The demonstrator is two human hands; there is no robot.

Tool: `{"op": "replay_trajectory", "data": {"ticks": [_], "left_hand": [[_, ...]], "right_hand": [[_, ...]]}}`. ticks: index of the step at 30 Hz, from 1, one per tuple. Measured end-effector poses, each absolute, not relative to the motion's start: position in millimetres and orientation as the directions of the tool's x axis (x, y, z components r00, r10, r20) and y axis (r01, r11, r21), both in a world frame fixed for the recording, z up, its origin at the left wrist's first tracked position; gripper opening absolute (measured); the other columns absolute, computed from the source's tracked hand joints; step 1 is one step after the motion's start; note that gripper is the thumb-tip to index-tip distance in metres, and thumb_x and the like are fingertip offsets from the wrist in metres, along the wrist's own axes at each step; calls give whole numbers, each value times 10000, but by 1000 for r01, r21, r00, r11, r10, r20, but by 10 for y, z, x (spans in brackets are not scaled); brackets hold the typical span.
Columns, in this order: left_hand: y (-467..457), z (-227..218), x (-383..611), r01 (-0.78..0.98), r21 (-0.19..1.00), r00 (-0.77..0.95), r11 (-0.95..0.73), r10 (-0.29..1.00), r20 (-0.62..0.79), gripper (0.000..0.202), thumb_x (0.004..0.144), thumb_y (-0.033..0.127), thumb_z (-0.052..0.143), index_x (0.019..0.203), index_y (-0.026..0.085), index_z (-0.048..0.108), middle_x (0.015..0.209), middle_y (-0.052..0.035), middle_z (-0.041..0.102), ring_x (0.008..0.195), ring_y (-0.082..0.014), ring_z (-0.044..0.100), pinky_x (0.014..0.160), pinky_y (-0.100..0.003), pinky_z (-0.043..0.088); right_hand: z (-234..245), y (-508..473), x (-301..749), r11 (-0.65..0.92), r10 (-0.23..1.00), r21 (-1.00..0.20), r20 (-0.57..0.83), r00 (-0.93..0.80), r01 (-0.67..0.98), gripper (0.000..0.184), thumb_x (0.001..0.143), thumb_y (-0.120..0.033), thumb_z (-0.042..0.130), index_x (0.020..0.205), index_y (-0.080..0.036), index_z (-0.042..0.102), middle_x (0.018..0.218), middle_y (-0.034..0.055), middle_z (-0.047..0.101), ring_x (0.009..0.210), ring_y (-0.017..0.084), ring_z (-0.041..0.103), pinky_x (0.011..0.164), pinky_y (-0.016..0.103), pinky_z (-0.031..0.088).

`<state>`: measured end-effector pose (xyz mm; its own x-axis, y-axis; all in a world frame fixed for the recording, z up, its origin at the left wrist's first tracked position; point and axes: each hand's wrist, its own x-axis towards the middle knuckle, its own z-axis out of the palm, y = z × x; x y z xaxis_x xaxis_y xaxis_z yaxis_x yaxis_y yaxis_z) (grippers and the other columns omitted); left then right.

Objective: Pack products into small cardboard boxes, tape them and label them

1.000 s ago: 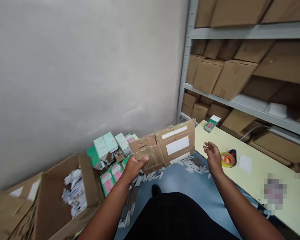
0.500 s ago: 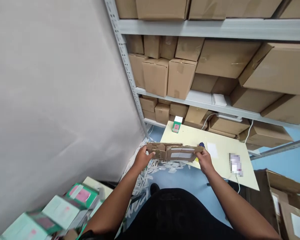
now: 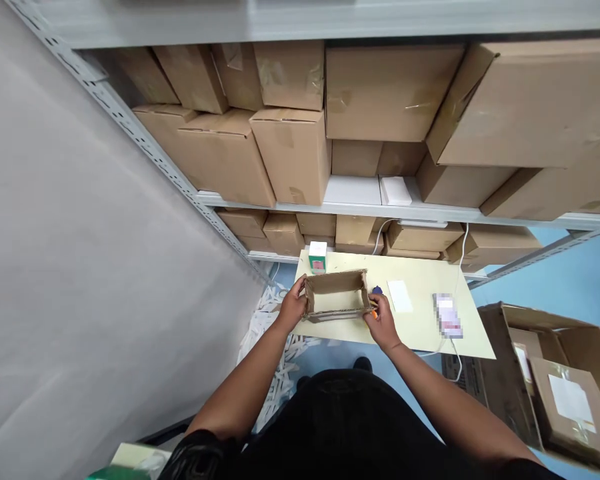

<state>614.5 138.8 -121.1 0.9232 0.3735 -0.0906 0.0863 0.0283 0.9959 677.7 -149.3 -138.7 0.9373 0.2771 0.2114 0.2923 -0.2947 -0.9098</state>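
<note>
At the near left, a green box [image 3: 123, 472] peeks in, and most of it is cut off. At the near right is a big brown box [image 3: 587, 353] with its top open. In it sits a smaller box [image 3: 573, 400] with a white label, and another brown box [image 3: 527, 337] is partly hidden behind that one. White paper strips [image 3: 280, 367] cover the floor on the left, partly hidden by the left arm.

The two hands are apart, both gripping one brown carton [image 3: 335, 283] over the near edge of the yellow table [image 3: 420, 273]. The left hand [image 3: 291, 308] pinches its left end, and the right hand [image 3: 381, 325] pinches its right end. Pale yellow shows inside the carton. Something blue [image 3: 377, 290] pokes out past the right hand; the rest is hidden.

Farther right lie a white paper [image 3: 400, 296] and a blurry thing [image 3: 447, 315]. On the table's far left stands a green and white box [image 3: 318, 257]. Farthest away, brown boxes [image 3: 393, 93] fill the shelves [image 3: 345, 213]; I can't see inside them.
</note>
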Motion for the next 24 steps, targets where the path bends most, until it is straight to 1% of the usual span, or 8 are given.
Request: {"op": "replay_trajectory", "data": {"ticks": [3,6,8,11,15,19,21,24], "left_hand": [[1316,-1279,6295,114,993,889,18,445,-110,664,788,216,554,1452,222,567,1500,-55,579,1431,-266,492,1227,-451,343],[1292,-1313,6348,160,987,881,18,448,-151,644,808,270,570,1448,199,584,1508,-63,573,1436,-279,486,1228,-449,334],[1301,-1319,6346,173,985,886,-8,438,-152,676,783,289,621,1451,192,584,1513,-81,566,1439,-294,481,1231,-457,322],[1360,-1290,6315,200,977,885,-73,442,-148,703,767,347,699,1442,189,586,1468,-111,606,1398,-308,524,1203,-467,354],[1490,-1217,6279,213,954,893,-211,439,-102,646,849,433,680,1440,197,568,1359,-111,672,1308,-268,589,1122,-422,433],[1575,-1270,6316,235,886,896,-400,443,-37,625,861,359,678,1451,207,539,1336,-127,650,1234,-262,602,982,-387,511],[1591,-1349,6370,219,849,889,-481,456,29,622,840,289,685,1440,207,544,1293,-127,653,1186,-259,607,1001,-409,497],[1616,-1450,6480,160,835,884,-527,453,116,639,825,215,667,1448,208,525,1235,-112,665,1160,-259,600,1046,-432,468]], "right_hand": [[-1407,-1637,6907,-238,358,-912,237,903,334,341,916,-323,550,1245,-240,589,1241,99,585,1178,263,586,980,446,531],[-1348,-1737,7126,-196,424,-917,239,873,347,287,1019,-358,432,1164,-234,646,1193,105,609,1170,261,590,1011,458,515],[-1302,-1737,7254,-212,459,-912,223,860,350,296,1033,-370,422,1129,-229,663,1164,105,610,1145,257,598,1015,459,516],[-1251,-1646,7316,-248,485,-900,205,850,358,300,1020,-377,460,1202,-226,644,1214,116,584,1153,256,594,970,443,549],[-1247,-1478,7197,-255,496,-875,248,832,412,338,1008,-347,483,1292,-233,627,1273,124,582,1199,260,588,988,451,553],[-1358,-1387,7057,-301,500,-813,310,809,498,363,1003,-265,440,1288,-246,664,1363,114,601,1278,267,578,1074,490,507],[-1412,-1409,7012,-334,528,-780,311,791,530,387,1008,-248,415,1293,-257,676,1423,105,598,1324,275,562,1098,515,489],[-1400,-1526,6948,-343,595,-757,283,752,556,412,1032,-270,375,1311,-271,680,1472,91,594,1352,276,559,1118,529,473]]}}
